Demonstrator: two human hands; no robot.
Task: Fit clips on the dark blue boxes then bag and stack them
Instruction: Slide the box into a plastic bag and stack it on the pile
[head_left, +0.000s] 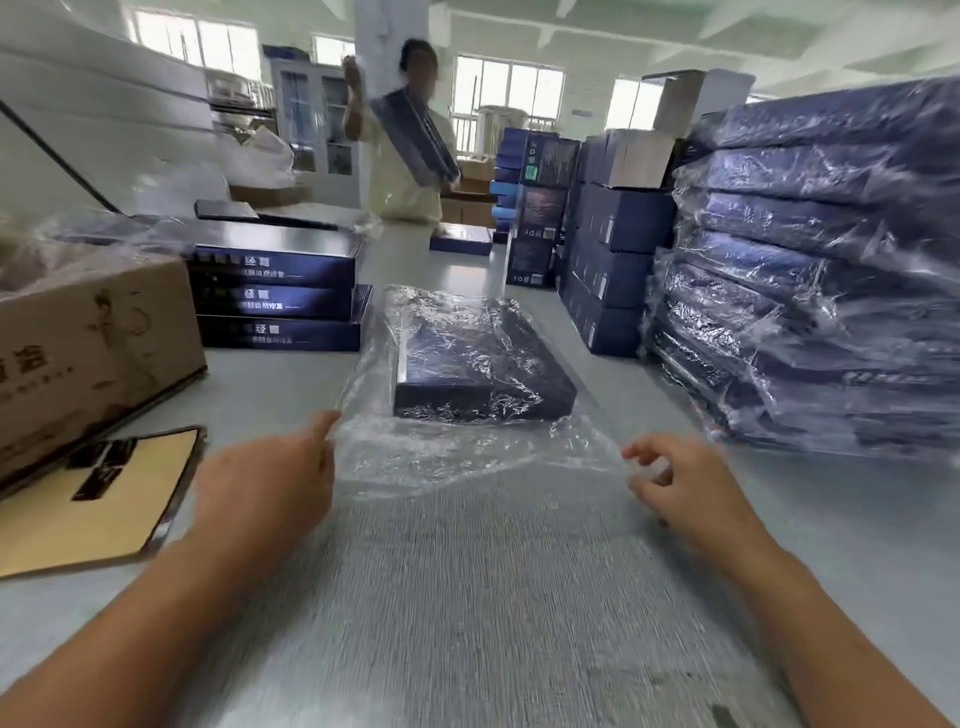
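One dark blue box (475, 358) lies inside a clear bag (467, 447) at 12 o'clock on the counter (857, 519). The left hand (270, 483) and right hand (685, 488) pinch the bag's open mouth. Bagged boxes (831, 260) already stack at 2 o'clock; unbagged boxes (275, 291) wait at 10 o'clock beside a carton (88, 343).

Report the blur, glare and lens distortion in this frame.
Head view: motion blur smears both forearms, the left hand, the right hand and the standing person in the background; window light glints off the clear plastic bag around the dark blue flat box and off the wrapped stack of dark blue boxes at right; wide-angle bending curves the frame edges.
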